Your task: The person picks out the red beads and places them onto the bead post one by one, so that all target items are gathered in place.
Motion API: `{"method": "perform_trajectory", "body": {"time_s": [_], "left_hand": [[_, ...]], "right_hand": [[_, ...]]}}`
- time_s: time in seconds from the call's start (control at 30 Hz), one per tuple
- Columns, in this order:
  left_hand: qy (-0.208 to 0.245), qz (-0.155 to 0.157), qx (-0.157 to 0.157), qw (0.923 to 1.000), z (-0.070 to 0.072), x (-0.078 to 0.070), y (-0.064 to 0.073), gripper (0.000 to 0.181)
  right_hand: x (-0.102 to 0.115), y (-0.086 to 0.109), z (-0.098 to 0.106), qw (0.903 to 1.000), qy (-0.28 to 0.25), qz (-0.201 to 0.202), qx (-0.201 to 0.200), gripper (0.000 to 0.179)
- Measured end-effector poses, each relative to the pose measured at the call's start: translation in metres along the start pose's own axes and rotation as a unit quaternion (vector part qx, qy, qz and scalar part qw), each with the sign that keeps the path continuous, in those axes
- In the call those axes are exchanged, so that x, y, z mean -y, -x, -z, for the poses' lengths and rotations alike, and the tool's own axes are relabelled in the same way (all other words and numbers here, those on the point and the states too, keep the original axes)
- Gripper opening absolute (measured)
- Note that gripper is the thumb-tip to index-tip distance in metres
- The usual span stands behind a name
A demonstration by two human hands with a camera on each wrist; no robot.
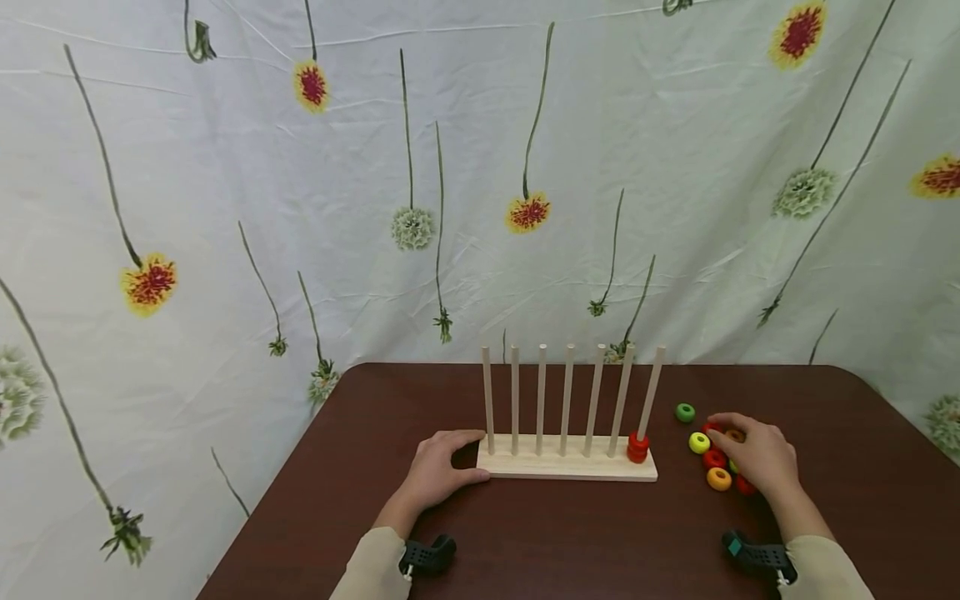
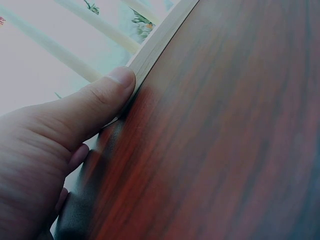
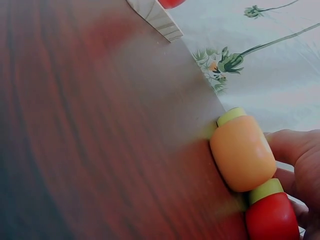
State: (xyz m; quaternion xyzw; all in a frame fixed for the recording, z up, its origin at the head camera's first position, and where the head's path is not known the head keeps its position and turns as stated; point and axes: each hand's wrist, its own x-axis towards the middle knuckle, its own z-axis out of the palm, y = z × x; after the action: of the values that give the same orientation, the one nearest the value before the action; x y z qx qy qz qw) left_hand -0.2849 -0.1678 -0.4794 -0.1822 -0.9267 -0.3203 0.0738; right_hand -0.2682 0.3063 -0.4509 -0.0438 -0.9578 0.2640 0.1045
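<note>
A wooden peg stand (image 1: 567, 468) with a row of upright pegs stands on the table, red ring beads (image 1: 637, 450) stacked low on its right-end peg. My left hand (image 1: 438, 471) grips the left end of the base, its thumb (image 2: 107, 92) pressed along the front edge in the left wrist view. To the right of the stand my right hand (image 1: 761, 458) reaches over a loose cluster of beads. A mostly hidden red bead (image 1: 708, 427) shows between its thumb and index finger. An orange bead (image 3: 243, 153) lies close by in the right wrist view.
Around the right hand lie a green bead (image 1: 685, 412), a yellow bead (image 1: 699, 442), another red bead (image 1: 714, 459) and more, touching or close together. The brown table (image 1: 585, 542) ends at the back against a flowered cloth (image 1: 480, 167).
</note>
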Motion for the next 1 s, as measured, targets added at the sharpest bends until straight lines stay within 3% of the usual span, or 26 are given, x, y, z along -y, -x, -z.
{"method": "perform_trajectory", "body": {"time_s": [0.57,1.0], "left_hand": [[0.002,0.002,0.01,0.9999,0.001,0.0002,0.0003,0.062],[0.01,0.002,0.007,0.9999,0.0011,0.0,0.0008,0.062]], "right_hand": [[-0.003,0.0018,0.0027,0.9996,-0.015,-0.005,0.025,0.043],[0.0006,0.0021,0.0043,0.9995,-0.031,0.005,0.0,0.039]]}}
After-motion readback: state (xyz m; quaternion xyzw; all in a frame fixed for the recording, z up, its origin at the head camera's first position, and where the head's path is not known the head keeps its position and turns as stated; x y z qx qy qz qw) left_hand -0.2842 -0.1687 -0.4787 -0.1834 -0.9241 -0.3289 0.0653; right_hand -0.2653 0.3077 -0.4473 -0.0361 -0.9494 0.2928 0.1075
